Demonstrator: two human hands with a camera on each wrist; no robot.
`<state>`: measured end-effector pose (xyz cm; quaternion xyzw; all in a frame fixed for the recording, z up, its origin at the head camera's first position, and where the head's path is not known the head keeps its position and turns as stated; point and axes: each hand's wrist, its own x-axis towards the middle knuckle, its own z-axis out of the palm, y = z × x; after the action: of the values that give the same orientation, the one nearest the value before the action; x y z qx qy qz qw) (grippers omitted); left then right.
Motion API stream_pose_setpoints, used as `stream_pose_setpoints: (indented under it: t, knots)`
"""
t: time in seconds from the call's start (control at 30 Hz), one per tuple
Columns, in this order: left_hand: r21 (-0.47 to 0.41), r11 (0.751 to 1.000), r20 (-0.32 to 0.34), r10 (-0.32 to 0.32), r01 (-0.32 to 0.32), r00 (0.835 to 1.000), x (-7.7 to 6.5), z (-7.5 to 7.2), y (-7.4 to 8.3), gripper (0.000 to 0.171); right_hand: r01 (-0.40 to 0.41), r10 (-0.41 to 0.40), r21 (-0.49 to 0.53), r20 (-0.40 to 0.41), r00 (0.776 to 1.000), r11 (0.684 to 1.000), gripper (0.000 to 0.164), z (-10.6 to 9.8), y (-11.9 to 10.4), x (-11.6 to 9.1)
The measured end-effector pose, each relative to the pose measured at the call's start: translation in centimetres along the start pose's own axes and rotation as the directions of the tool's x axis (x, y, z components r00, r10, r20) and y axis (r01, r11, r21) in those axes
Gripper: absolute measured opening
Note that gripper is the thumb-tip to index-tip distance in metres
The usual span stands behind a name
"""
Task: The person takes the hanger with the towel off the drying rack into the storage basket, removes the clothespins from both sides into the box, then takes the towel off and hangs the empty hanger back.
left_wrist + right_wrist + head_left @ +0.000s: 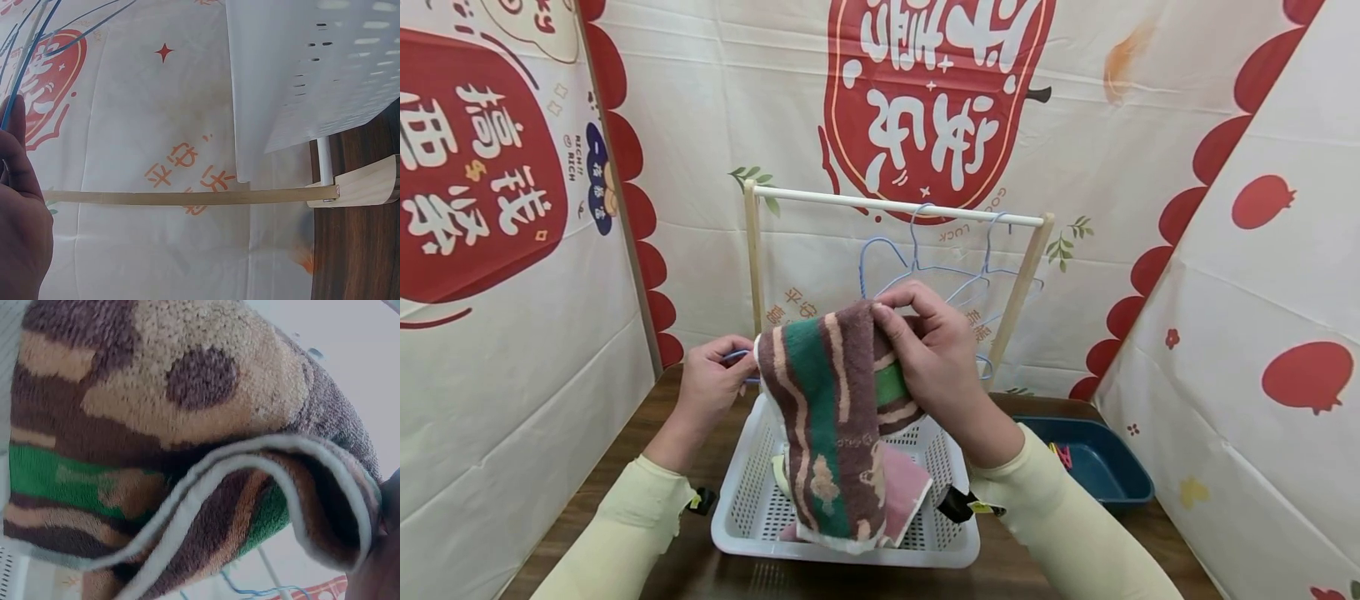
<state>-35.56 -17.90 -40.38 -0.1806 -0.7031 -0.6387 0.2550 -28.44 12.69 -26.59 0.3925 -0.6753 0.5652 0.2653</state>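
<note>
A brown towel with green and tan stripes [822, 425] hangs in folds over the white basket in the head view. My right hand [936, 362] pinches its upper edge between thumb and fingers. At the towel's left side, my left hand [711, 379] grips a blue wire hanger [735, 356], most of which the towel covers. In the left wrist view the hanger's blue wire [25, 65] rises from the fingers. The folded towel [206, 412] fills much of the right wrist view, its pale hem curving toward the hand.
Below the hands stands a white perforated basket [733, 525] with a pink cloth [906, 487] inside. Behind it is a wooden rack with a white rail [880, 202] and blue hangers [917, 267]. A dark blue tray [1123, 475] at right holds small clips [1063, 455].
</note>
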Motion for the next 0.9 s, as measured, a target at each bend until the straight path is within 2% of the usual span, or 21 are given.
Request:
stream_pose_setpoints:
  t: [0.33,0.6,0.7,0.77,0.83,0.9]
  knots:
    - [-0.003,1.0,-0.02,0.023,-0.023,1.0,0.3,-0.1,0.2,0.014,0.103,-0.087,-0.147,0.111,0.99,0.984,0.008,2.3,2.9,-1.6]
    - [-0.018,0.999,-0.017,0.03,-0.03,0.999,0.4,-0.1,0.3,0.013,0.212,-0.145,-0.287,0.237,0.961,0.934,0.006,3.6,5.5,-3.2]
    - [-0.041,0.999,-0.008,0.035,-0.035,0.999,0.5,-0.1,0.2,0.013,0.25,-0.15,-0.319,0.307,0.94,0.914,0.006,4.2,6.3,-4.1]
    - [-0.055,0.998,-0.006,0.034,-0.034,0.999,0.5,-0.1,0.2,0.013,0.273,-0.143,-0.328,0.369,0.918,0.904,0.005,4.5,6.7,-4.5]
    - [-0.061,0.998,-0.007,0.033,-0.034,0.999,0.5,-0.1,0.2,0.013,0.302,-0.132,-0.343,0.44,0.888,0.889,0.005,4.7,7.0,-5.0]
    - [-0.065,0.997,-0.005,0.032,-0.032,0.999,0.6,0.0,0.1,0.013,0.336,-0.116,-0.354,0.518,0.847,0.873,0.005,4.8,7.4,-5.4]
